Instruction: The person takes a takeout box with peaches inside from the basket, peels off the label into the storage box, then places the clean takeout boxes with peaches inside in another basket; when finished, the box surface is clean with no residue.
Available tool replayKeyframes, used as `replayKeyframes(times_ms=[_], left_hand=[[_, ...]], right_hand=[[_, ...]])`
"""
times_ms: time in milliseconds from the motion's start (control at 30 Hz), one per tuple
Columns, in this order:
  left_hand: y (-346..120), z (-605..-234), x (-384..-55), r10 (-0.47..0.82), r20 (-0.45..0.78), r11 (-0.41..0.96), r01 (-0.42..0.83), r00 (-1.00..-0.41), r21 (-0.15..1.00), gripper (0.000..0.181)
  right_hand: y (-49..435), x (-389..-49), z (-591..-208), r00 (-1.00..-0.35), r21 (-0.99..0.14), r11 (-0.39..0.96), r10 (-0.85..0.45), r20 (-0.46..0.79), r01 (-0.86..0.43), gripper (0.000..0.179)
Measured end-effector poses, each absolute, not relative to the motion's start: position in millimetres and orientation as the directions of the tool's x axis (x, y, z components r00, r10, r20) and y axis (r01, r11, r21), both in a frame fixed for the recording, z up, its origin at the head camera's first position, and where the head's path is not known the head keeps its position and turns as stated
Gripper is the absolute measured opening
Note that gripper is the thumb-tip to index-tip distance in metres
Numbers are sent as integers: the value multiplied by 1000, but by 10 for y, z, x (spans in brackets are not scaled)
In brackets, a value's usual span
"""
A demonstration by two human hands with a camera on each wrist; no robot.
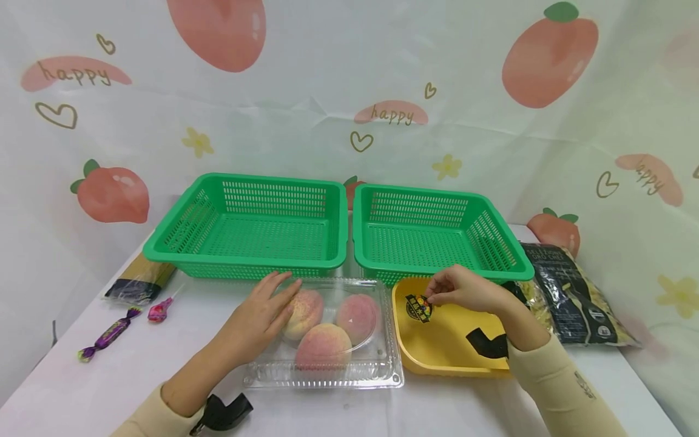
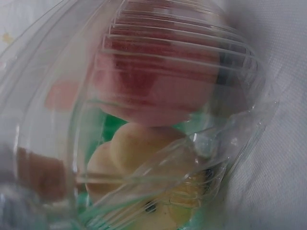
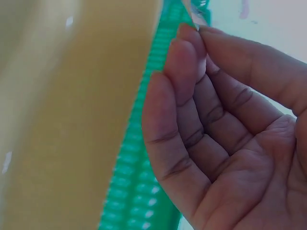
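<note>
A clear plastic clamshell box [image 1: 382, 358] holds three peaches [image 1: 323, 347], and its lid is down over them. My left hand [image 1: 256, 321] rests on the box's left side, fingers fairly straight across the lid. In the left wrist view the peaches [image 2: 158, 76] show through the clear plastic, while the hand itself is mostly out of sight. Above the yellow tray [image 1: 453, 340], my right hand [image 1: 464, 291] pinches a dark fruit-logo sticker [image 1: 418, 309] by its edge. Thumb and fingertips meet on the sticker's edge [image 3: 193, 13] in the right wrist view.
Two green baskets [image 1: 246, 264] [image 1: 437, 267] stand behind the box and tray. On the left lie a purple wrapped candy [image 1: 111, 332], a lollipop [image 1: 159, 311] and a gold-and-black packet [image 1: 139, 282]. A black food bag [image 1: 573, 297] lies at right.
</note>
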State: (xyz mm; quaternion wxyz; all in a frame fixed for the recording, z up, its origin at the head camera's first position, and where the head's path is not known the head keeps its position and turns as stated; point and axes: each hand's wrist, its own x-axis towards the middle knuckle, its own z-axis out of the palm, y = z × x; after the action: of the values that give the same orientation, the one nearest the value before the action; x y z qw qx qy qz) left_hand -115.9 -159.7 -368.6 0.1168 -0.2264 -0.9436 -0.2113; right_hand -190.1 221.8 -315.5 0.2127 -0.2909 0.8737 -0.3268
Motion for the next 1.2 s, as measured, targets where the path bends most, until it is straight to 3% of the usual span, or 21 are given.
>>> replayKeyframes(times_ms=[467,1200], left_hand=[[-1612,-3666,-1182,380,321,796,484,-867,364,43],[-1585,-3684,-1165,378,324,778,487,-867,396,41]], right_hand=[[2540,-1907,-3322,-789,-667,682,-570,-227,-301,16],[2708,-1933,-3476,-776,-703,678,-556,-297,-217,17]])
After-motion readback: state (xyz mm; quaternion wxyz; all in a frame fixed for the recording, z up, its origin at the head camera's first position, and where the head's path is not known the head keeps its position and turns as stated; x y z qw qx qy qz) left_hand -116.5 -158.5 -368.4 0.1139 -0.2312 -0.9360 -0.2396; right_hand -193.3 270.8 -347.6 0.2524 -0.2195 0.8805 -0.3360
